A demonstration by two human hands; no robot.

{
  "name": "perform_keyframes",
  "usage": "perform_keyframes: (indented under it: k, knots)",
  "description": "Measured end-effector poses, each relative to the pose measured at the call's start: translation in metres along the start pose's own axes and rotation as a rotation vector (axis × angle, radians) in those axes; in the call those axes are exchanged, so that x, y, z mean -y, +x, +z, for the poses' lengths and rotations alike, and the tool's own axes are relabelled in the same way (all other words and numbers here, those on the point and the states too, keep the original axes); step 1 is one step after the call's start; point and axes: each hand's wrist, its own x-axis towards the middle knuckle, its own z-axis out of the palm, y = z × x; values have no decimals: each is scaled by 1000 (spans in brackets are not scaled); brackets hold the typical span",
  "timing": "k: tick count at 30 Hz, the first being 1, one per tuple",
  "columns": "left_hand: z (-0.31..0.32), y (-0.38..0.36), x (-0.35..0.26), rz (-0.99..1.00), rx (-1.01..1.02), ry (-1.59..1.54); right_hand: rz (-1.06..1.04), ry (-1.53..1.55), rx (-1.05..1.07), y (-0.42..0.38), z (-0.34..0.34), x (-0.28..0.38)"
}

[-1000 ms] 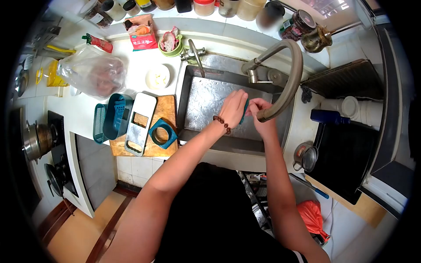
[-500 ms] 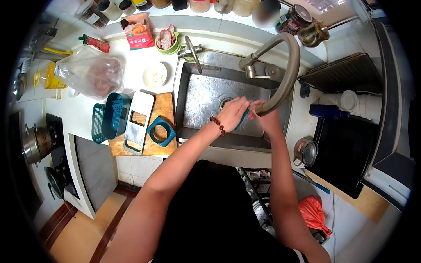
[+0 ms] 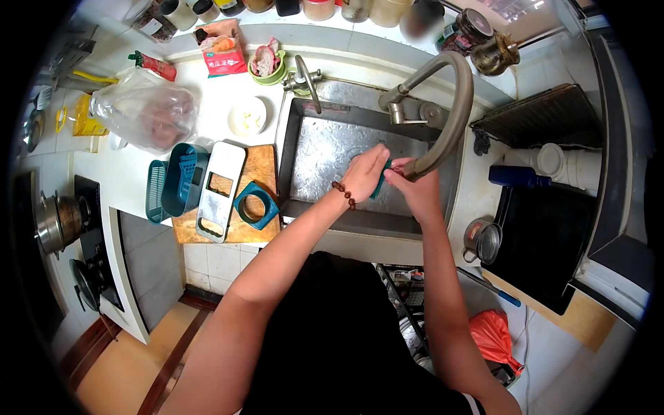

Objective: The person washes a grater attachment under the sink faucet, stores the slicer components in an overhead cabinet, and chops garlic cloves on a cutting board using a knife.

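Observation:
Over the sink (image 3: 325, 166), my left hand (image 3: 366, 176), with a beaded bracelet at the wrist, is closed around a thin teal piece (image 3: 378, 185). Most of that piece is hidden behind the palm, so its exact kind does not show. My right hand (image 3: 415, 188) is beside it, under the mouth of the curved faucet (image 3: 453, 128), with thumb and fingers pinched at the piece's upper edge. Left of the sink, a white slicer frame (image 3: 220, 194) and a teal ring-shaped holder (image 3: 256, 205) rest on a wooden cutting board (image 3: 259, 162).
Teal bin (image 3: 185, 181) and basket (image 3: 157, 192) stand by the board. Behind are a white bowl (image 3: 247, 115), a plastic bag (image 3: 149, 117) and a second tap (image 3: 304, 81). A metal cup (image 3: 482, 240) and blue bottle (image 3: 519, 176) are on the right.
My left hand has turned slightly, its fingers pointing more upward. The right fingers have shifted a little left and the teal piece now shows below them.

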Motion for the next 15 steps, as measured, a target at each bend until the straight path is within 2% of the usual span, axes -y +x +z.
perform_keyframes:
  k: [10, 12, 15]
  knots:
    - [3, 3, 2, -85, 19, -111, 11, 53, -27, 2, 5, -3]
    - [3, 4, -1, 71, -69, 110, -15, 14, -45, 0, 7, -7]
    - [4, 6, -1, 43, -71, 64, -53, 36, -53, 0, 7, -12]
